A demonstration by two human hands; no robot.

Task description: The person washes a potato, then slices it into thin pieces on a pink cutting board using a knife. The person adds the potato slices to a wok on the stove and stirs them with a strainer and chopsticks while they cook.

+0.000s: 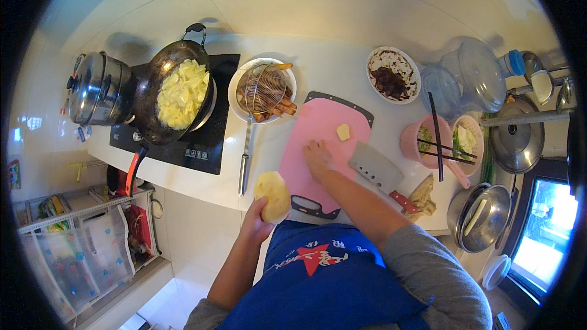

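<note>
At the edge of the desk [333, 70], the left hand [257, 215] curls around one smooth oval potato [273, 197]. The right hand [318, 157] lies splayed on one pink cutting board [336, 110], near one pale slice [343, 132].

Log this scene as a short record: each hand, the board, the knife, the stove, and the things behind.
Left hand: left hand grips a potato, held up near the counter's front edge
Right hand: right hand palm down on the pink cutting board; anything under it is hidden
On board: one pale slice, beyond the right hand
Knife: cleaver, lying at the board's right edge
Stove: wok holding pale yellow slices
Behind, left of board: bowl with a strainer resting over it
</note>
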